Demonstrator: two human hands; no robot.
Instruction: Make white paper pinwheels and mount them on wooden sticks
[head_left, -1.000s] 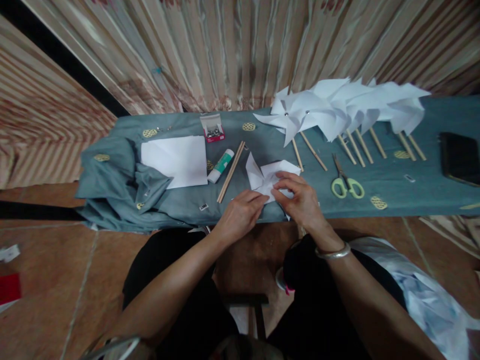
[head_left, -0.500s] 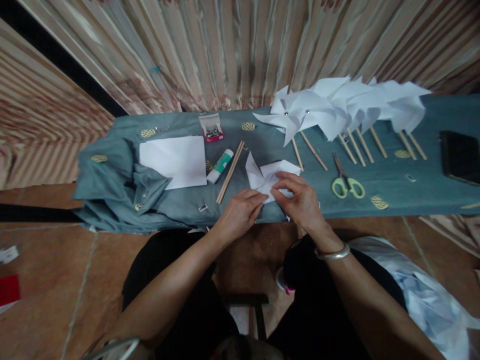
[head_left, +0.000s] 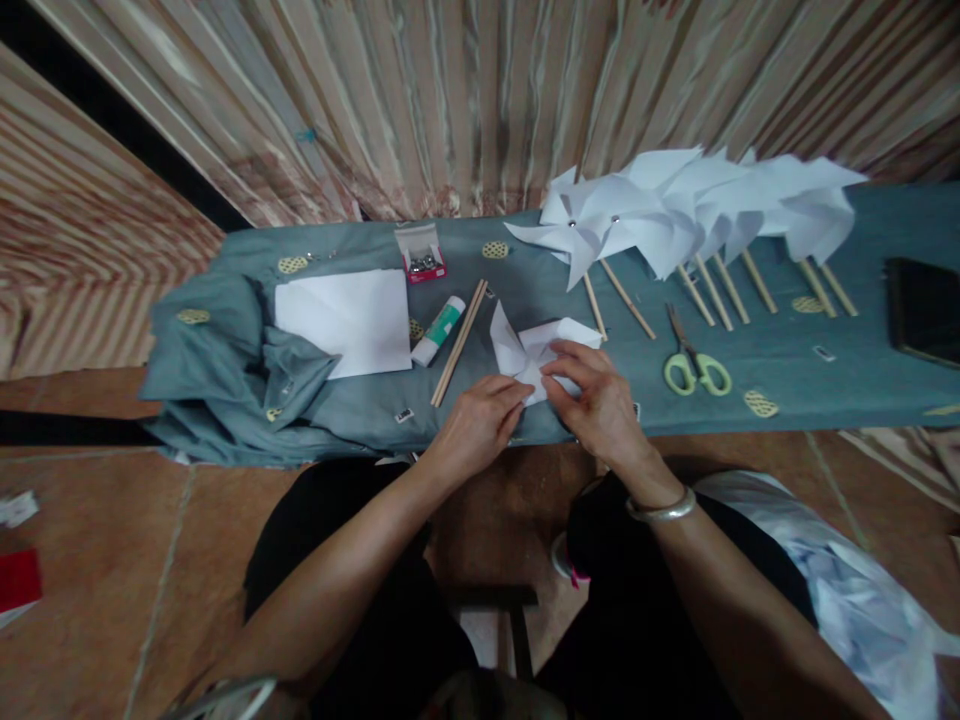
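A white paper pinwheel with folded blades lies at the front of the cloth-covered table, between my hands. My left hand pinches its near-left edge, fingers closed on the paper. From the other side, my right hand is closed on the paper near its middle, thumb and fingertips pressing on a fold; the hand hides the right part of the sheet. Left of the pinwheel lie wooden sticks and a white-and-green glue stick.
Finished pinwheels on sticks lie in a row at the back right. Green-handled scissors and a dark phone are to the right. At left are stacked white paper and a small red box of shiny metal pieces.
Both hands stay on the paper pinwheel with hardly any movement. The camera view has shifted very slightly.
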